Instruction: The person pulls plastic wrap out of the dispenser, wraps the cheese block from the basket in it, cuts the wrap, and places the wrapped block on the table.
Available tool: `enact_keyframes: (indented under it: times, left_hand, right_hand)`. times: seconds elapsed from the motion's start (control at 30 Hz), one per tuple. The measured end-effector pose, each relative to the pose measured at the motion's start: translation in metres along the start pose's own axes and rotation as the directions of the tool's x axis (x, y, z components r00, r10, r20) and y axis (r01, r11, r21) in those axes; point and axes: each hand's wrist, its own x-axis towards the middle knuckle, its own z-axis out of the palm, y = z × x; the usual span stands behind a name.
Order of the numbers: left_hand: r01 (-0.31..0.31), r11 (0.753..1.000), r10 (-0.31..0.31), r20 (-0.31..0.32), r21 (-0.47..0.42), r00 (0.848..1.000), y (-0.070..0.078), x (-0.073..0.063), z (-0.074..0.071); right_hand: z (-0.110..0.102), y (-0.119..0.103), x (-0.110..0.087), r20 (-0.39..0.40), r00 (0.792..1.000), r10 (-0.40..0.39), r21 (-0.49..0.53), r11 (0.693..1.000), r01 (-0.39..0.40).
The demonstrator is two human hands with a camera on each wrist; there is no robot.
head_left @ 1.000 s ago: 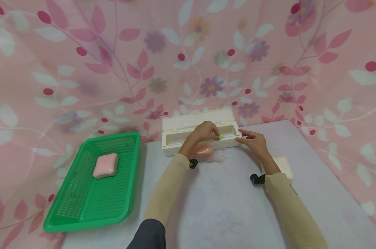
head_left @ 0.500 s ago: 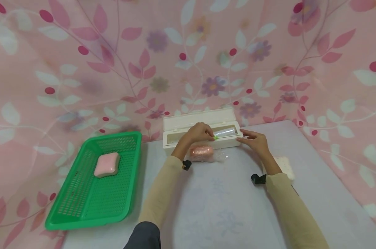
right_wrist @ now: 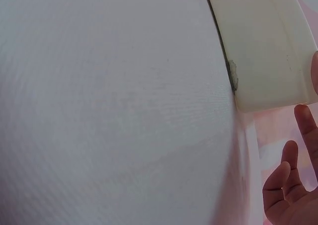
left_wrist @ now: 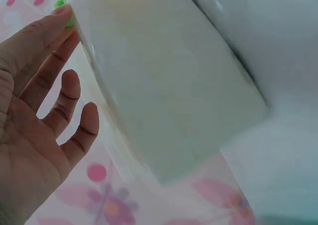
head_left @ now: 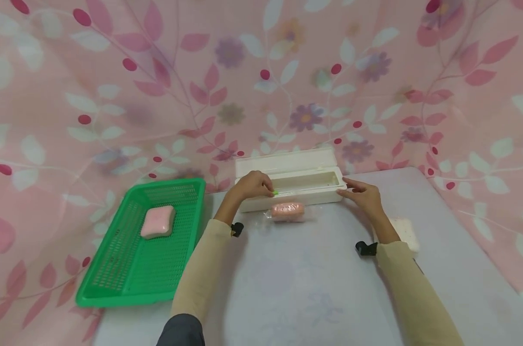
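Observation:
A long white box (head_left: 319, 195) lies at the back of the table with its lid (head_left: 287, 162) raised. My left hand (head_left: 249, 185) pinches a small bright green slider (head_left: 275, 192) at the box's front rim, toward the left end. In the left wrist view, thumb and forefinger meet at the green slider (left_wrist: 69, 17), while the other fingers hang loosely curled beside the box (left_wrist: 164, 86). My right hand (head_left: 366, 198) grips the box's right end, thumb in front and forefinger behind it. Only part of that hand (right_wrist: 298, 185) shows in the right wrist view.
In front of the box sits a pinkish-orange roll (head_left: 287, 211) in clear plastic. A green basket (head_left: 157, 264) on the left holds a pink block (head_left: 158, 221) resembling soap. Partly behind my right forearm lies a white block (head_left: 407, 234). A flowered curtain (head_left: 244, 96) borders the table.
My left hand has slid leftward along the box's front rim with the green slider. Shiny clear film seen inside the box half a second ago no longer shows. My right hand keeps its grip.

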Motion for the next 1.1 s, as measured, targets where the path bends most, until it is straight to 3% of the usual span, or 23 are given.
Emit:
enact_keyframes:
  times: [0.1,0.4,0.83,0.93,1.1]
  left_hand:
    - [0.021,1.000,-0.021,-0.016,0.002,1.000,-0.006,-0.012,-0.006]
    - [0.035,0.999,-0.035,-0.068,0.004,0.997,-0.010,-0.028,-0.006]
    - [0.012,0.999,-0.006,-0.110,0.048,0.994,-0.016,-0.040,-0.009]
    - [0.060,0.996,-0.050,-0.131,0.073,0.990,-0.021,-0.050,-0.012]
    - [0.206,0.967,-0.174,-0.197,0.153,0.965,-0.024,-0.070,-0.018]
  right_hand:
    - [0.002,0.000,0.001,-0.004,1.000,0.005,0.010,1.000,-0.005]
    - [0.002,0.003,0.003,0.023,1.000,0.012,0.029,1.000,-0.012]
    - [0.000,0.000,0.001,0.014,0.999,0.033,0.027,0.999,-0.033]
    - [0.001,-0.001,0.001,0.028,0.999,0.028,0.028,0.999,-0.029]
    - [0.002,0.000,0.001,0.007,1.000,0.018,0.027,0.999,-0.018]
